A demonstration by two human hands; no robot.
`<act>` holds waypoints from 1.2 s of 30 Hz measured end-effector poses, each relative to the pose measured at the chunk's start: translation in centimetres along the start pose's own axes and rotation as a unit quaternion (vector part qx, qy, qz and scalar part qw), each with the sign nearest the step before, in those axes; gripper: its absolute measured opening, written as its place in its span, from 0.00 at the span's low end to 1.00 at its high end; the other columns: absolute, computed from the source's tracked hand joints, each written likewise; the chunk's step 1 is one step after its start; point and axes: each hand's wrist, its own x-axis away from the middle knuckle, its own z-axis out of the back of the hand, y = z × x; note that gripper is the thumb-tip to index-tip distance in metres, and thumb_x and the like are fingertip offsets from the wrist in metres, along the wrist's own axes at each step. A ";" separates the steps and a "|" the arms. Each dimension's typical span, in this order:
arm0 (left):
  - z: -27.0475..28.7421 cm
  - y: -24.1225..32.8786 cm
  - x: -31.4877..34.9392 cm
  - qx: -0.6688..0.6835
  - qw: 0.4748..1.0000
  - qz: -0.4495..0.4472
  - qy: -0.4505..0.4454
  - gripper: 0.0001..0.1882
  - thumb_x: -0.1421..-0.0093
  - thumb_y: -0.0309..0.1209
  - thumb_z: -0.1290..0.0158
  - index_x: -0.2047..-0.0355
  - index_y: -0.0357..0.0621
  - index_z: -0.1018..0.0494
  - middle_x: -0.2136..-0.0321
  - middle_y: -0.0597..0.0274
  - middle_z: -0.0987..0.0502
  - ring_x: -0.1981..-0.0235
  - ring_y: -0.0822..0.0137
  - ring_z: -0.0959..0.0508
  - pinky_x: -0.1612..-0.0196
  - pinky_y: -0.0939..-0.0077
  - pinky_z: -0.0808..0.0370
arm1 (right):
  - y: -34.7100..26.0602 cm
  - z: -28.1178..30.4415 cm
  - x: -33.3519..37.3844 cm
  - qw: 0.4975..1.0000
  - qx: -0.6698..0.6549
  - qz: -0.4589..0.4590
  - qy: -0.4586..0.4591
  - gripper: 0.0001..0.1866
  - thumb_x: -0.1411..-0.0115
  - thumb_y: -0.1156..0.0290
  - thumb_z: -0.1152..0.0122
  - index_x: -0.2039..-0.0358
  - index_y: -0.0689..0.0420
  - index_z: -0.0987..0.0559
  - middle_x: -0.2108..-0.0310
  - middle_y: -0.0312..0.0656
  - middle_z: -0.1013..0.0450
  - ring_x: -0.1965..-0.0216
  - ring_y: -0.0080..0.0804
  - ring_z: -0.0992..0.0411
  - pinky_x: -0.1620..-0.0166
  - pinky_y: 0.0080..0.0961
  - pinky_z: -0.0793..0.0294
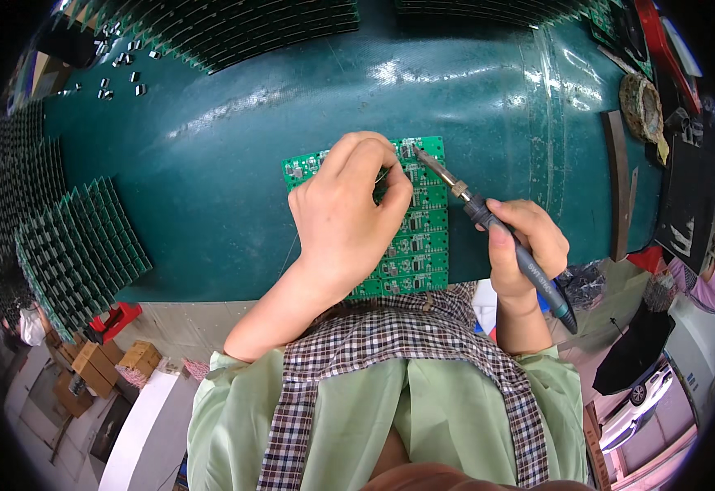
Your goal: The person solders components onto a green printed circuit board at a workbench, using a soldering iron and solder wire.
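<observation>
A green circuit board panel, made up of several small repeated boards, lies on the table in front of me. Over its upper left part, my left hand is closed in a pinch and hides some of the panel. A thin strand, apparently solder wire, trails beside the left wrist; the part between the fingertips is mostly hidden. My right hand grips a soldering iron with a dark handle. The iron's tip is at the components near the panel's upper right corner, touching or just above them.
Green boards stand in dense rows at the far edge and in a stack at the left. Small silver cylindrical parts lie scattered far left. At the right are a dark bar and a brownish, crusted lump.
</observation>
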 end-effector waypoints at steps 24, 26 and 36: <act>-0.2 -0.3 -0.1 -0.037 0.999 -0.030 -0.016 0.05 0.52 0.25 0.43 0.75 0.44 0.29 0.67 0.68 0.27 0.79 0.62 0.24 0.78 0.68 0.29 | -0.1 -0.1 -0.2 0.991 0.066 0.115 -0.020 0.10 0.50 0.72 0.36 0.69 0.64 0.22 0.82 0.44 0.27 0.83 0.33 0.28 0.80 0.23 0.31; -0.2 -0.3 -0.1 -0.038 0.999 -0.033 -0.018 0.05 0.52 0.25 0.43 0.75 0.44 0.29 0.67 0.67 0.27 0.80 0.62 0.24 0.78 0.68 0.29 | 0.0 0.0 -0.2 0.990 0.063 0.121 -0.022 0.10 0.50 0.72 0.36 0.69 0.65 0.22 0.82 0.44 0.27 0.83 0.33 0.28 0.80 0.22 0.31; 1.3 0.3 0.7 0.018 0.998 -0.036 -0.047 0.07 0.52 0.21 0.44 0.72 0.41 0.28 0.66 0.59 0.28 0.74 0.58 0.25 0.73 0.67 0.28 | -0.6 1.1 1.1 0.993 0.055 0.102 0.030 0.14 0.49 0.67 0.36 0.68 0.66 0.22 0.82 0.45 0.28 0.82 0.37 0.28 0.78 0.27 0.27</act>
